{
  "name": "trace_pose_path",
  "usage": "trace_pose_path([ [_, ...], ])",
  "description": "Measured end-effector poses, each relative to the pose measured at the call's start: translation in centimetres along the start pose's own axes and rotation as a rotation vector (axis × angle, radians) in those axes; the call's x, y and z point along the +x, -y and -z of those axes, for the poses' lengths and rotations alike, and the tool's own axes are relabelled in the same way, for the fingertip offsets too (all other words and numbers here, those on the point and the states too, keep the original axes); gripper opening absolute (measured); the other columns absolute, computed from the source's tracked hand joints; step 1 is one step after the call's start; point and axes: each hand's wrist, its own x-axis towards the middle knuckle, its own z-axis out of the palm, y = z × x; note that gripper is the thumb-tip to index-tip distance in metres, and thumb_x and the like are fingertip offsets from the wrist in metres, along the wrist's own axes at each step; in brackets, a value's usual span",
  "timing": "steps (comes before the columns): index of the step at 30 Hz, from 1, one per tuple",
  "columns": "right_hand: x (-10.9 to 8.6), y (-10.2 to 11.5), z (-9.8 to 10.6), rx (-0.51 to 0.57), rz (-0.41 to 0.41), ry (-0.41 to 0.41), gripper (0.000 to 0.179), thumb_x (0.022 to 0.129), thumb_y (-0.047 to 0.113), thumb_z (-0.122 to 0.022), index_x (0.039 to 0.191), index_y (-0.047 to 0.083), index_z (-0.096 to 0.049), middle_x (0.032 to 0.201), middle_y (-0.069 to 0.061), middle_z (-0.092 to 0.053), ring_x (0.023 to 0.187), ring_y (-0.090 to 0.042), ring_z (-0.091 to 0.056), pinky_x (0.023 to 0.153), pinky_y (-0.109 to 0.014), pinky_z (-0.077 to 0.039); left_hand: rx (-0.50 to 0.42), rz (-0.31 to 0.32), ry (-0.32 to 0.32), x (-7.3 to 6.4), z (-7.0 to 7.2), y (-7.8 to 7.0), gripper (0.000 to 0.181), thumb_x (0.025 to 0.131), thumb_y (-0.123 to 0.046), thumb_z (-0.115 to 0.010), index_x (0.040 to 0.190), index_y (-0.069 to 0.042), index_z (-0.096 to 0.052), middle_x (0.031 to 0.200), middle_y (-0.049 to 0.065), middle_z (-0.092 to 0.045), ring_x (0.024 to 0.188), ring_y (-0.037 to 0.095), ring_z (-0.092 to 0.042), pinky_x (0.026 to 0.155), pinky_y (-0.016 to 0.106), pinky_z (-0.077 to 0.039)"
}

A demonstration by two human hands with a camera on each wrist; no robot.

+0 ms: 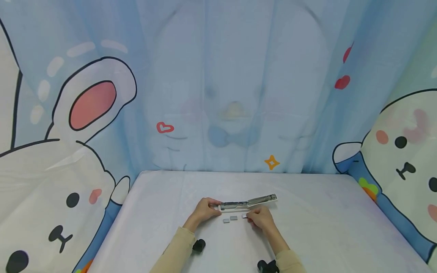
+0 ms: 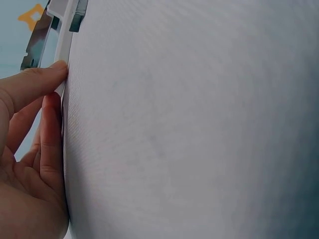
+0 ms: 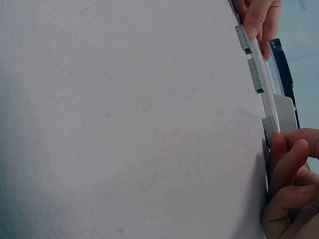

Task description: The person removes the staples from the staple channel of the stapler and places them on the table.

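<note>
A white stapler [image 1: 235, 206] lies opened out on the table, its metal inner parts showing and its right part tilted up. My left hand [image 1: 204, 209] holds the left end of it, the thumb [image 2: 56, 69] along the near edge in the left wrist view. Between thumb and finger, my right hand [image 1: 261, 217] pinches a short strip of staples [image 3: 269, 127] just in front of the stapler. Two more staple strips, a smaller one [image 1: 226, 220] and a longer one [image 1: 233, 218], lie on the cloth between the hands.
White cloth covers the table [image 1: 327, 223]. Behind it hangs a light blue curtain [image 1: 235, 76] with cartoon figures. Black wrist cameras sit below the left sleeve [image 1: 179, 246] and the right sleeve [image 1: 290, 261].
</note>
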Motion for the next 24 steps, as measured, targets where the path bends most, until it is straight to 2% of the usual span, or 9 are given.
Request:
trace_pose_path([
  [6,-0.05,0.33,0.02,-0.034,0.006,-0.047,0.012,0.082,0.005,-0.066,0.076,-0.003,-0.071,0.062,-0.003,-0.063,0.048,-0.010,-0.052,0.050,-0.024,-0.042,0.011,0.004,0.008,0.47,0.10,-0.17,0.031,0.076,0.002,-0.080,0.107,0.001,-0.074,0.081,0.006,-0.058,0.062,0.009,-0.045,0.057,0.023,-0.039],
  [11,0.03,0.81,0.07,-0.014,0.027,-0.088,0.012,0.082,0.006,-0.068,0.076,-0.004,-0.070,0.063,-0.003,-0.064,0.047,-0.010,-0.053,0.048,-0.024,-0.044,0.036,-0.004,-0.019,0.88,0.19,-0.69,0.030,0.076,0.001,-0.079,0.106,0.000,-0.074,0.088,0.007,-0.059,0.068,0.010,-0.048,0.062,0.024,-0.042],
  [17,0.18,0.65,-0.24,0.015,0.005,-0.095,0.015,0.086,0.011,-0.069,0.079,-0.003,-0.068,0.063,-0.003,-0.064,0.048,-0.010,-0.054,0.049,-0.023,-0.045,0.091,-0.023,-0.038,0.83,0.07,-0.22,0.031,0.075,0.001,-0.080,0.105,0.000,-0.074,0.086,0.005,-0.061,0.069,0.007,-0.050,0.064,0.024,-0.044],
  [20,0.34,0.59,-0.38,-0.001,0.029,-0.106,0.019,0.088,0.015,-0.067,0.079,-0.002,-0.068,0.062,-0.002,-0.063,0.050,-0.011,-0.055,0.051,-0.024,-0.044,0.116,-0.040,-0.048,0.66,0.24,-0.35,0.030,0.075,0.000,-0.078,0.106,-0.001,-0.074,0.085,0.006,-0.062,0.072,0.009,-0.051,0.066,0.026,-0.045],
  [24,0.43,0.93,-0.26,-0.022,0.095,-0.124,0.021,0.090,0.017,-0.065,0.084,-0.003,-0.069,0.064,-0.001,-0.062,0.054,-0.012,-0.056,0.053,-0.025,-0.045,0.159,-0.048,-0.055,0.34,0.75,-0.96,0.033,0.077,-0.004,-0.076,0.110,-0.004,-0.073,0.096,0.008,-0.065,0.084,0.017,-0.057,0.073,0.032,-0.046],
])
